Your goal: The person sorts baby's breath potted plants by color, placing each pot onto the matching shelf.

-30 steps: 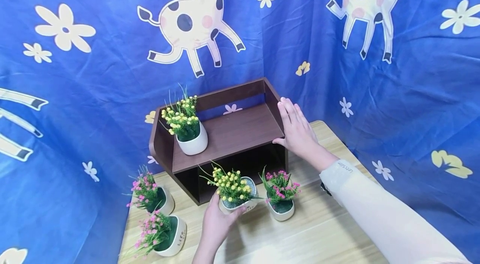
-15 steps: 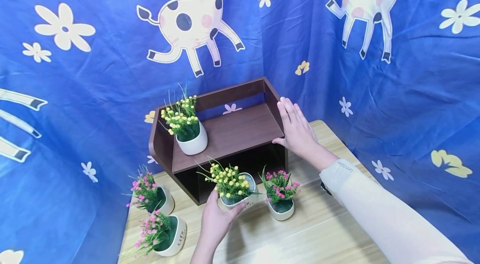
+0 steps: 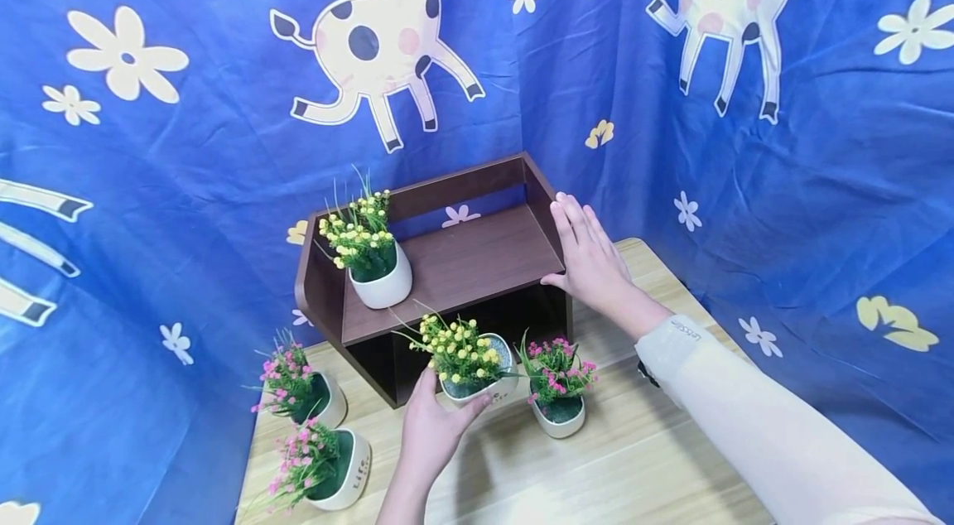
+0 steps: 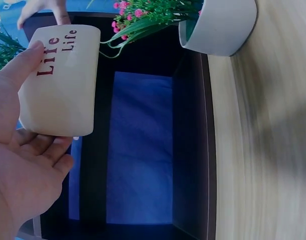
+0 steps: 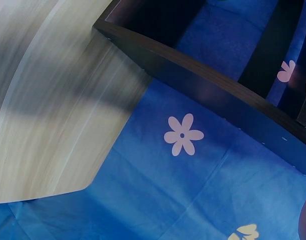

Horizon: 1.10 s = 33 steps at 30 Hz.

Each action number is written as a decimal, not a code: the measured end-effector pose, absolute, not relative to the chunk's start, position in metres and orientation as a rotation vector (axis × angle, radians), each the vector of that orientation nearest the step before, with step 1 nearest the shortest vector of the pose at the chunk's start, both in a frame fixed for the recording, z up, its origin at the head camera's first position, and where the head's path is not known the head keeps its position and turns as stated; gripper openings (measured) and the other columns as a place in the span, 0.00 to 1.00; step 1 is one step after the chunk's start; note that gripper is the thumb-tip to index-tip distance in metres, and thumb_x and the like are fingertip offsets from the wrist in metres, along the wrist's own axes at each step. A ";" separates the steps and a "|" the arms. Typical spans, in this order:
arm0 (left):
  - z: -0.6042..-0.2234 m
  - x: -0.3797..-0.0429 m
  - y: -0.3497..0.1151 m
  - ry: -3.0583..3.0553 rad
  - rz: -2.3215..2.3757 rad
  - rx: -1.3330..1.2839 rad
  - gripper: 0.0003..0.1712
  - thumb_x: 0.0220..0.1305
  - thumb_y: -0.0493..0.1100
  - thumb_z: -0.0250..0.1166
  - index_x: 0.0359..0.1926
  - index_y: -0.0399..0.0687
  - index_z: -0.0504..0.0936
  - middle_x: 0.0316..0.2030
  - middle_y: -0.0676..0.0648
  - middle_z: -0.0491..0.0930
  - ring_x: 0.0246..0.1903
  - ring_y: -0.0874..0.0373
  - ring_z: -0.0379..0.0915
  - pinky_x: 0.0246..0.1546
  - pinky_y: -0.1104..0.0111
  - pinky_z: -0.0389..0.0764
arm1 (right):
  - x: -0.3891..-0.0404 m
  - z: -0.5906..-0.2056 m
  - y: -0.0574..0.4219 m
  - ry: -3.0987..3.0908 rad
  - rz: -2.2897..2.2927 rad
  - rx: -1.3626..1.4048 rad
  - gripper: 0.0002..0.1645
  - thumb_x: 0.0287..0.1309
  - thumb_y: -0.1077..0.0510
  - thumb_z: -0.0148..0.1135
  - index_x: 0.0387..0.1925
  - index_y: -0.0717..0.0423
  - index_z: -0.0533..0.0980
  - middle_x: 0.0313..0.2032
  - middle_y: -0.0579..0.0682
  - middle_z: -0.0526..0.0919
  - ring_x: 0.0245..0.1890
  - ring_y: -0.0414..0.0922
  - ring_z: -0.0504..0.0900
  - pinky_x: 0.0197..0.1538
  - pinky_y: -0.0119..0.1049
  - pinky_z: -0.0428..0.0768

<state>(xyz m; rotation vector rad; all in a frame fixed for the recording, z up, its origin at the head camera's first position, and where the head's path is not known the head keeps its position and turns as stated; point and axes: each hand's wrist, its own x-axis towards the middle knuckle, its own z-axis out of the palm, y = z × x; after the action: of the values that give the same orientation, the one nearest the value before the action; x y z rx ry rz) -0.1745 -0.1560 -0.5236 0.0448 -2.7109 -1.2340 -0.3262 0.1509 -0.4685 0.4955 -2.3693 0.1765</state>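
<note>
My left hand (image 3: 436, 434) holds a white pot of yellow flowers (image 3: 462, 355) raised in front of the dark brown shelf (image 3: 477, 252). In the left wrist view, the thumb lies on the side of the pot (image 4: 62, 85) near its "Life" lettering, with the fingers beneath it. My right hand (image 3: 592, 260) rests against the shelf's right side panel, fingers straight and thumb out toward the front edge. On the upper board, at the left, stands another white pot of yellow flowers (image 3: 380, 276).
A pot of pink flowers (image 3: 559, 405) stands before the shelf's right end. Two more pink-flowered pots, one behind (image 3: 328, 401) and one in front (image 3: 346, 471), stand at the left on the wooden table (image 3: 596, 475). A blue patterned curtain (image 3: 224, 177) hangs behind.
My left hand has lifted the yellow-flowered pot slightly up and toward the shelf, tilting it a little. My right hand stays in place on the side panel.
</note>
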 end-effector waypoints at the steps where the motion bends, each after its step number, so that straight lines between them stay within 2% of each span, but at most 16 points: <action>1: -0.523 -0.175 -0.155 -2.706 -1.237 0.041 0.58 0.35 0.70 0.80 0.67 0.55 0.70 0.62 0.46 0.78 0.63 0.47 0.75 0.66 0.48 0.75 | -0.326 -0.468 0.151 -2.372 0.175 0.495 0.86 0.31 0.31 0.83 0.80 0.57 0.39 0.81 0.56 0.42 0.82 0.52 0.46 0.84 0.45 0.45; 6: -0.520 -0.178 -0.152 -2.685 -1.222 0.015 0.57 0.36 0.70 0.80 0.67 0.54 0.71 0.62 0.45 0.78 0.64 0.46 0.74 0.67 0.49 0.74 | -0.327 -0.468 0.151 -2.374 0.171 0.500 0.86 0.31 0.31 0.82 0.80 0.58 0.39 0.81 0.57 0.42 0.81 0.52 0.46 0.84 0.46 0.45; 20: -0.508 -0.184 -0.149 -2.683 -1.205 0.003 0.59 0.36 0.77 0.75 0.67 0.55 0.70 0.65 0.47 0.74 0.67 0.46 0.71 0.70 0.48 0.71 | -0.328 -0.469 0.152 -2.361 0.172 0.494 0.86 0.30 0.31 0.83 0.79 0.59 0.41 0.81 0.58 0.44 0.81 0.53 0.49 0.83 0.45 0.46; 28: -0.497 -0.186 -0.146 -2.634 -1.205 -0.031 0.54 0.38 0.72 0.79 0.66 0.58 0.72 0.61 0.52 0.77 0.64 0.51 0.73 0.68 0.51 0.73 | -0.327 -0.468 0.151 -2.348 0.175 0.505 0.86 0.30 0.31 0.83 0.79 0.59 0.41 0.81 0.58 0.44 0.80 0.53 0.50 0.83 0.48 0.50; 33: -0.489 -0.189 -0.144 -2.627 -1.190 -0.038 0.56 0.38 0.72 0.79 0.67 0.58 0.70 0.61 0.52 0.77 0.64 0.50 0.74 0.66 0.51 0.74 | -0.327 -0.469 0.152 -2.362 0.180 0.499 0.86 0.31 0.31 0.82 0.79 0.58 0.40 0.81 0.57 0.43 0.81 0.53 0.49 0.83 0.46 0.47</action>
<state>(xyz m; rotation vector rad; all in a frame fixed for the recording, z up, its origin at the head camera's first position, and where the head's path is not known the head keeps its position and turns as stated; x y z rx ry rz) -0.1892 -0.1435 -0.4892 -0.0382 -2.6271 -1.1902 -0.3270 0.1516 -0.4691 0.4994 -2.3623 0.1799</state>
